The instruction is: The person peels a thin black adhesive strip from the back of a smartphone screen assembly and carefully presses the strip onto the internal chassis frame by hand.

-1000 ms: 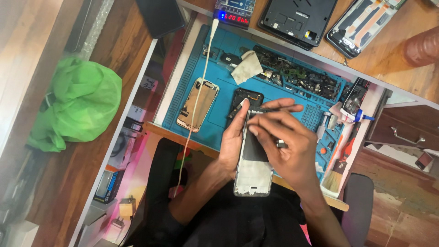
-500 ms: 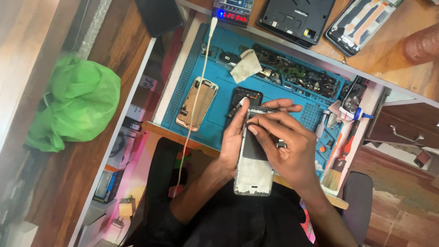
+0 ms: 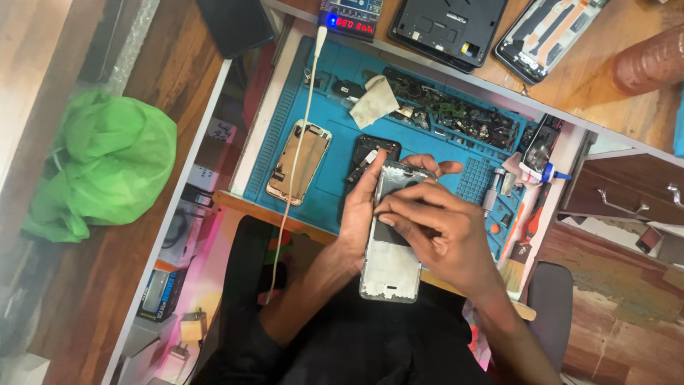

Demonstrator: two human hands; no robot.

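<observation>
Seen from above, a phone frame is held over the near edge of a blue mat, its long axis running away from the person. The left hand clasps its left edge. The right hand presses pinched fingertips on its upper middle, possibly holding a small tool.

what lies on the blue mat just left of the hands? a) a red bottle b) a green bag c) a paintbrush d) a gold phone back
d: the gold phone back lies flat on the blue mat, left of the left hand and right hand, which hold a phone frame.
</observation>
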